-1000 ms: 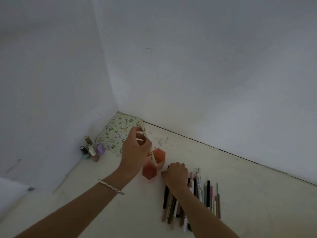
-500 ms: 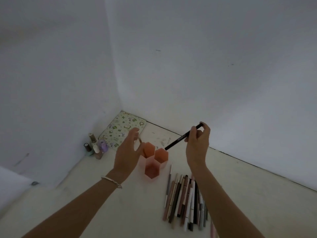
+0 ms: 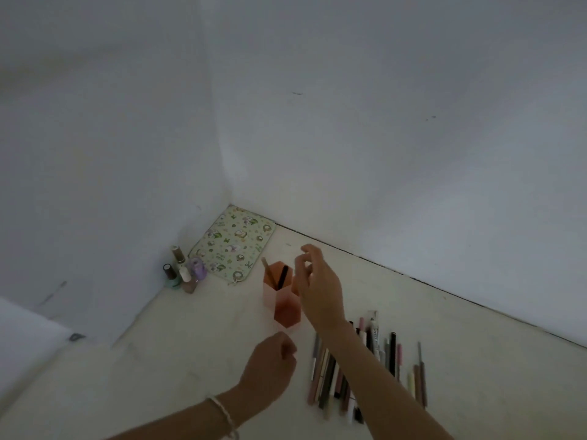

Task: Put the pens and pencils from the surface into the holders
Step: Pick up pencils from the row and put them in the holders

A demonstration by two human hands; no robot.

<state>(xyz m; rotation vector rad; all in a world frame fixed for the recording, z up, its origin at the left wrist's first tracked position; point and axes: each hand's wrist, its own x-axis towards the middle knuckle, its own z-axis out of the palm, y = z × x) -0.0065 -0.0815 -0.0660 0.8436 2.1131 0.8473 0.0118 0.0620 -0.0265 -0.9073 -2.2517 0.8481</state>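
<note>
- You are looking down into a dim corner where two plain white walls (image 3: 381, 122) meet a pale, off-white surface (image 3: 190, 360), with a dark seam running along the foot of the far wall.
- At about 11 o'clock from the holders, a patterned green mat (image 3: 233, 246) lies flat, tucked into the corner.
- At 9 o'clock from the holders, a cluster of small nail-polish bottles (image 3: 182, 274) stands upright against the left-hand wall.
- The holders (image 3: 281, 296) are orange hexagonal cups joined together, standing upright near the middle of the surface.
- In the rear-left cup stand a black pen (image 3: 282, 277) and a tan pencil (image 3: 267, 273); the pen's long axis leans slightly toward 1 o'clock, the pencil's toward 11 o'clock, both with upper ends above the rim.
- The loose pens and pencils (image 3: 365, 366) lie flat on the surface at about 4 o'clock from the holders, side by side in a rough row, their long axes running roughly 12 to 6 o'clock with a slight fan; your right forearm crosses over some of them.
- Your right hand (image 3: 317, 287) hovers just at 3 o'clock of the holders, fingers spread and loosely curled, holding nothing.
- Your left hand (image 3: 270, 366) hangs at 6 o'clock of the holders, fingers curled into a loose fist; you cannot tell whether anything is inside it. A pale beaded bracelet (image 3: 224, 414) circles that wrist.
</note>
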